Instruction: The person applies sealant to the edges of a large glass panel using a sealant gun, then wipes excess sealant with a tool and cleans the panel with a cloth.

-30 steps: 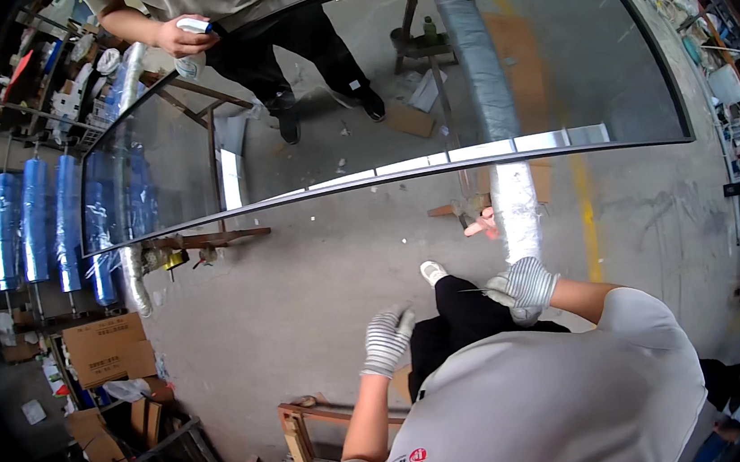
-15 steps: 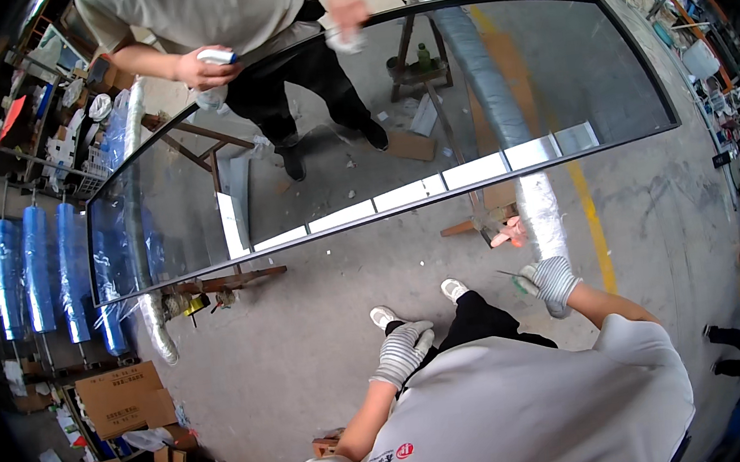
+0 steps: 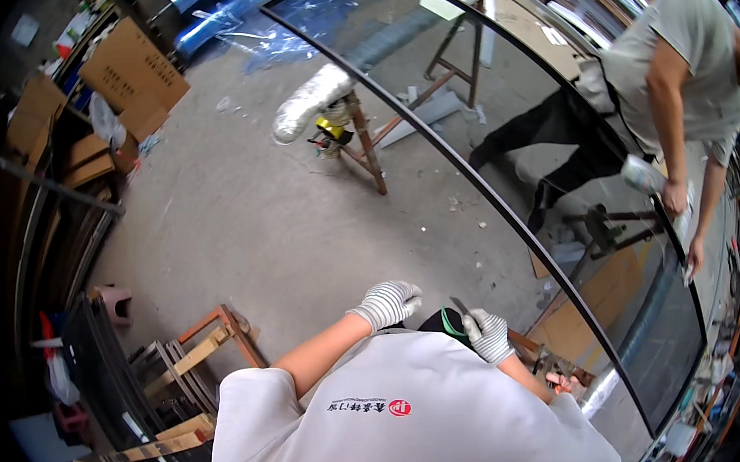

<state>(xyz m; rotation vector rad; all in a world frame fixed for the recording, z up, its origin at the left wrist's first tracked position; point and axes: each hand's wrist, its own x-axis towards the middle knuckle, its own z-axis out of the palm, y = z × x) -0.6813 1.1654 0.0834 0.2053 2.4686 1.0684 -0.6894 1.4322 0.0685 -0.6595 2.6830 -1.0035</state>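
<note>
My left hand [image 3: 387, 304], in a grey-and-white striped glove, is held before my body with its fingers curled; its palm is hidden. In a matching glove, my right hand [image 3: 489, 337] is closed on a small tool with a thin dark blade [image 3: 459, 305] and a green part [image 3: 450, 325]. Beyond both hands lies a large dark-framed glass pane [image 3: 471, 166], apart from them, on padded supports. At its far side another person [image 3: 677, 63] bends over; a white bottle [image 3: 642, 173] is by one hand and a white cloth [image 3: 688, 270] is at the other.
A foil-wrapped padded beam [image 3: 311, 102] rests on a wooden trestle [image 3: 366, 146] under the pane. Cardboard boxes [image 3: 132, 71] stand far left. Nearer on the left are a wooden frame [image 3: 237, 335], a pink stool [image 3: 114, 303] and leaning dark panels [image 3: 102, 385]. Blue plastic film [image 3: 295, 31] lies beyond.
My view has turned left, so the pane now runs from upper left to lower right. My hands are closer together. The other person has bent lower, reaching to the pane's edge.
</note>
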